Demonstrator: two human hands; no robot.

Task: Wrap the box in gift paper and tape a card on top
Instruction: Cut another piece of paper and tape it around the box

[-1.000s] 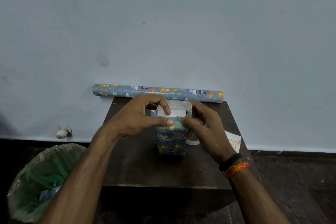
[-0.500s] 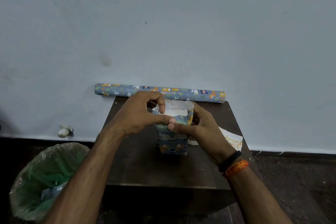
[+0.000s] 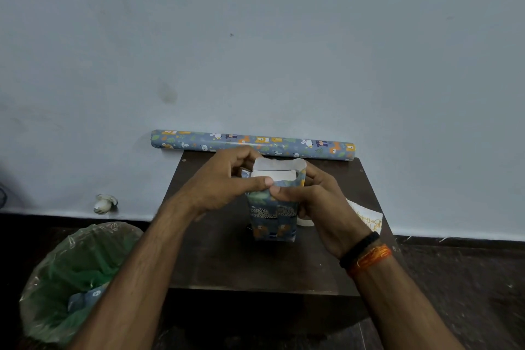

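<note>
At frame centre, I see the left hand (image 3: 224, 182) and right hand (image 3: 315, 199) pinching the paper (image 3: 272, 216) above the upright box (image 3: 274, 175), apparently to fold its open end shut.

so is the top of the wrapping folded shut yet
Not yet: the blue animal-print gift paper stands open above the white box, pinched by the left hand and right hand.

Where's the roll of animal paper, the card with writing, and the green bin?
Roll of gift paper (image 3: 252, 144): head view, the middle of the roll, by the wall.
Card (image 3: 366, 217): head view, its white face near the orange writing.
Bin (image 3: 76, 270): head view, the green bag lining inside it.
</note>
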